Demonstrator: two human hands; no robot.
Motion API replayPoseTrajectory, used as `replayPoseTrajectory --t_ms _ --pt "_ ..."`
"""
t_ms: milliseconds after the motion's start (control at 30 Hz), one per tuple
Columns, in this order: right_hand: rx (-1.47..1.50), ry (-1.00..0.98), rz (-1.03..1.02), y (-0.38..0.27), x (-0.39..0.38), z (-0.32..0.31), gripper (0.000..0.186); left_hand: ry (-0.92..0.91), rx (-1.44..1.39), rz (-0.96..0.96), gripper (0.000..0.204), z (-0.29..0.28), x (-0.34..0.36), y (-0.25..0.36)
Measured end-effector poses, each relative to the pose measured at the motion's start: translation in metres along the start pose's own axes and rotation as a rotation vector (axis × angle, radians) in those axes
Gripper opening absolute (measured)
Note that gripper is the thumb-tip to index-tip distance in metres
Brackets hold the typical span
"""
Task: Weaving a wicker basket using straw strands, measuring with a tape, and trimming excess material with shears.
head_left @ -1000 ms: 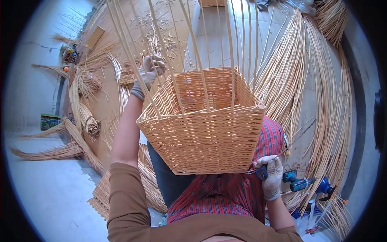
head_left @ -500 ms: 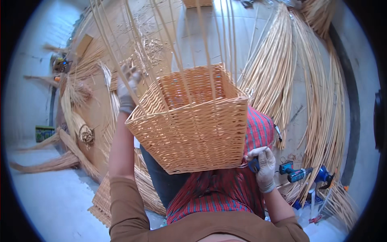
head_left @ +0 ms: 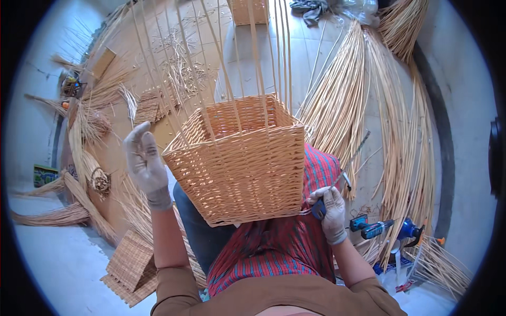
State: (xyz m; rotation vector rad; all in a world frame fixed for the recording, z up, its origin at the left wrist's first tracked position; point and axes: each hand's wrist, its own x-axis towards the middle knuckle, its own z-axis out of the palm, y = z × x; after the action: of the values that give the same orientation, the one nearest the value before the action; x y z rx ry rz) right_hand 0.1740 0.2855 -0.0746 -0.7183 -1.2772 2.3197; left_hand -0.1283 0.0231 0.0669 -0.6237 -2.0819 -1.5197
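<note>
A tapered wicker basket (head_left: 237,176) rests tilted on my lap, over a red striped apron (head_left: 322,162), with several long stakes rising from its rim. My gloved left hand (head_left: 146,166) is raised to the left of the basket, apart from it, fingers spread and holding nothing. At the basket's lower right corner, my gloved right hand (head_left: 333,213) is closed on a dark blue tape measure (head_left: 318,209). A narrow grey blade (head_left: 358,150) slants up and away from that hand.
Long bundles of wicker rods (head_left: 342,95) lie on the floor at right. A teal cordless drill (head_left: 375,228) is beside my right forearm. Woven mats (head_left: 129,260) lie at lower left, another woven basket (head_left: 247,11) stands at the far side, and wood scraps (head_left: 182,71) litter the board.
My left hand has come away from the basket's left rim and a stake, moving left and nearer. The blade now shows beyond my right hand. The view has shifted slightly.
</note>
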Motion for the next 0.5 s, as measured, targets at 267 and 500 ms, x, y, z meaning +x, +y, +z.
replayPoseTrajectory --t_ms 267,500 --pt "0.055 -0.150 -0.039 -0.001 0.027 0.025 0.027 -0.234 -0.023 -0.153 0.052 -0.015 -0.056 -0.008" --pt "-0.212 -0.198 -0.331 0.004 -0.004 0.091 0.024 -0.243 0.530 0.444 0.051 0.037 -0.049 0.098"
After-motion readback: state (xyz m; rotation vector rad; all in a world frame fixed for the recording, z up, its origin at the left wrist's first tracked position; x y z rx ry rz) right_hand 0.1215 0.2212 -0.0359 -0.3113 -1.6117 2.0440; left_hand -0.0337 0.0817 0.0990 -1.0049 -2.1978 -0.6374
